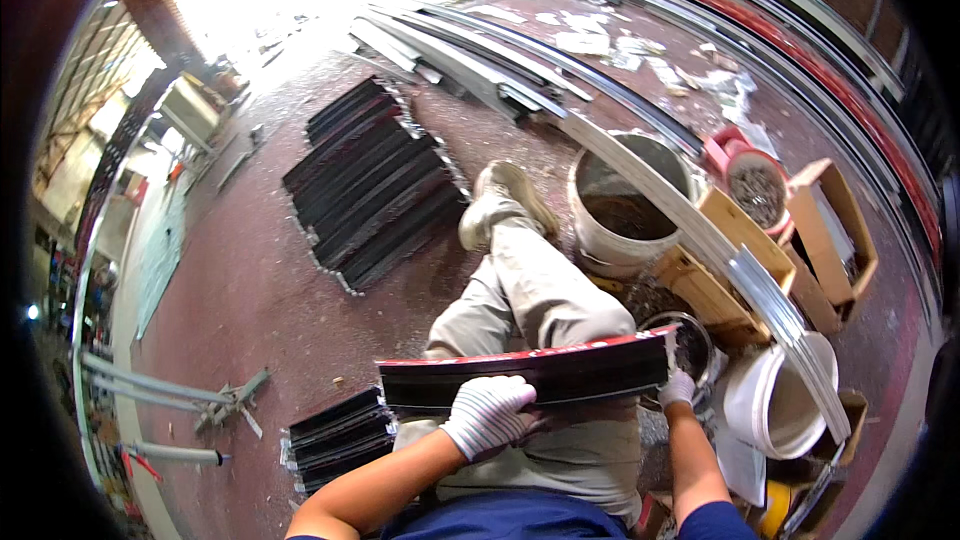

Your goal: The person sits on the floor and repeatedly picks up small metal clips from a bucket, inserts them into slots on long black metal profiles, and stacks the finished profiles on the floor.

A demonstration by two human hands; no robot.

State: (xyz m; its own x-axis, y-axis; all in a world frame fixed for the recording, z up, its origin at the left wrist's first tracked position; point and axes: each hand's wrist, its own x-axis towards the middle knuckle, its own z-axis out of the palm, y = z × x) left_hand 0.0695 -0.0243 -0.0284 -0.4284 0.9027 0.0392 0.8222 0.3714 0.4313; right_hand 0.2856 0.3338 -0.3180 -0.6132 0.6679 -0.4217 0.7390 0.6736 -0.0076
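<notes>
A long black profile strip [590,372] with a red-and-white film along its far edge lies across my lap. My left hand [490,418], in a striped white glove, is closed round its near edge, left of the middle. Beside the strip's right end, my gloved right hand [677,390] is next to a round metal bowl [692,345]. Its fingers look drawn together, and what they hold, if anything, is too small to make out. More black strips [340,440] lie by my left side. A larger group of black strips [380,185] rests on the floor ahead.
To the right stand a large pail [610,250], a white bucket [760,405], a red pot of small parts [757,190] and cardboard boxes [835,230]. A long metal profile [660,190] passes over them. A metal stand [225,405] is at the left.
</notes>
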